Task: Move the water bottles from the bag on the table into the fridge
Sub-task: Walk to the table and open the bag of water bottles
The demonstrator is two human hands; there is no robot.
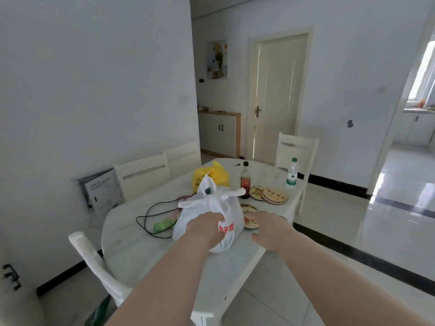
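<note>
White plastic bag [207, 217] upright on bench [131, 245], knot up. Left hand [202, 229] fingers clamped on bag's near face; right hand [268, 229] fingers apart, just right. Near bench edge bare.

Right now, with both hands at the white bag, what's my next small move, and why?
Probably untie the knot. The white bag sits tied shut on the table; your left hand is against it, right hand beside it, and no bottles show inside.
</note>
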